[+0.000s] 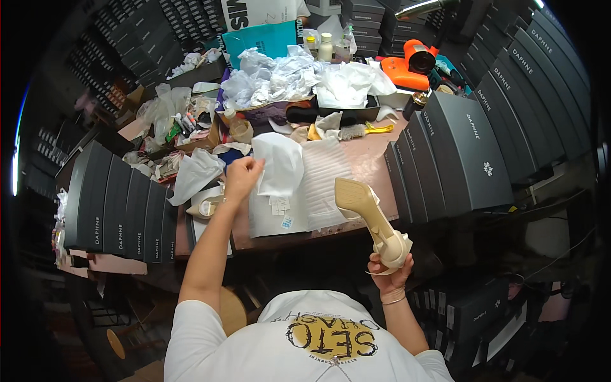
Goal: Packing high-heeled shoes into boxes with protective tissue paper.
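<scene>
My right hand (389, 274) grips a beige high-heeled shoe (366, 207) at its heel end. The sole faces up and the toe points away, over the table's front edge. My left hand (243, 178) has its fingers closed at the left edge of a thin white sheet (281, 167), which seems pinched in them. Beneath that sheet spreads a ribbed white foam pad (324, 184), with small labels (279, 205) near its front. Left of my wrist, a second beige shoe (207, 207) lies in a box with white tissue paper (197, 173), partly hidden by my forearm.
Dark shoe boxes (471, 153) are stacked at the right, with more boxes (121, 204) at the left. Behind lie crumpled white paper (273, 76), a brush with a yellow handle (366, 131), an orange heat-gun-like tool (407, 70) and bottles (325, 48).
</scene>
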A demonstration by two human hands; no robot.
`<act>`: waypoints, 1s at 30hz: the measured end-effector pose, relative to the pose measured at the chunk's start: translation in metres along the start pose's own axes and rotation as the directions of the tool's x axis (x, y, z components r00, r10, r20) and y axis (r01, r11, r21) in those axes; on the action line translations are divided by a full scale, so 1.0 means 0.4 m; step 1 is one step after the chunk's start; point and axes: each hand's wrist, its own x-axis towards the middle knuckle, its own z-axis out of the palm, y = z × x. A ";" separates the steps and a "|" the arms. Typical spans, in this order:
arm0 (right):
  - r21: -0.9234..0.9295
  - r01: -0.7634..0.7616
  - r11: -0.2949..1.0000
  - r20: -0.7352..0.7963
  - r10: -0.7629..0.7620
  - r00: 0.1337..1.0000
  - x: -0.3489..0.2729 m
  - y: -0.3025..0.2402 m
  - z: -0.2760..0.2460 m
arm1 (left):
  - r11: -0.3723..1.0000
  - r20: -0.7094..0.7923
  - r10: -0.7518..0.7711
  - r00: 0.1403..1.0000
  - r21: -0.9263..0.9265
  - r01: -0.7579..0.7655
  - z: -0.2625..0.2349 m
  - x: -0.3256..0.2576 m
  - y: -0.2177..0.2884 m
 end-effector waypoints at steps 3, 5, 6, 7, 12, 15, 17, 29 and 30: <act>0.087 -0.020 0.996 0.071 0.014 0.997 -0.005 0.004 0.001 | 0.985 -0.088 0.148 0.985 0.100 -0.139 0.061 -0.077 0.068; -0.078 -0.047 0.996 0.076 0.053 0.996 -0.024 -0.002 0.010 | 0.989 -0.081 0.136 0.987 0.076 -0.130 0.102 -0.115 0.064; -0.159 -0.057 0.986 0.079 0.070 0.994 -0.034 -0.012 0.010 | 0.996 -0.038 0.069 0.997 0.052 -0.067 0.122 -0.131 0.070; -0.221 -0.175 0.959 0.130 0.207 0.970 -0.049 -0.037 -0.001 | 0.995 -0.061 0.077 0.995 0.060 -0.073 0.145 -0.142 0.067; -0.417 -0.387 0.822 -0.037 0.410 0.911 -0.035 -0.029 0.120 | 0.978 0.001 0.071 0.997 -0.197 -0.070 0.149 -0.203 0.112; -0.560 -0.300 0.772 -0.138 0.271 0.953 0.011 0.036 0.119 | 0.940 -0.038 0.201 0.979 -0.273 -0.204 0.114 -0.249 0.080; -0.691 -0.313 0.652 -0.251 0.190 0.949 0.030 0.032 0.060 | 0.946 -0.076 0.215 0.974 -0.230 -0.227 0.072 -0.271 0.034; -0.627 -0.282 0.726 -0.107 0.278 0.955 0.045 0.143 0.165 | 0.965 -0.131 0.110 0.985 -0.224 -0.138 -0.027 -0.191 -0.008; -0.655 -0.324 0.682 -0.111 0.337 0.935 0.078 0.170 0.187 | 0.952 -0.108 0.111 0.988 -0.275 -0.137 -0.047 -0.188 0.002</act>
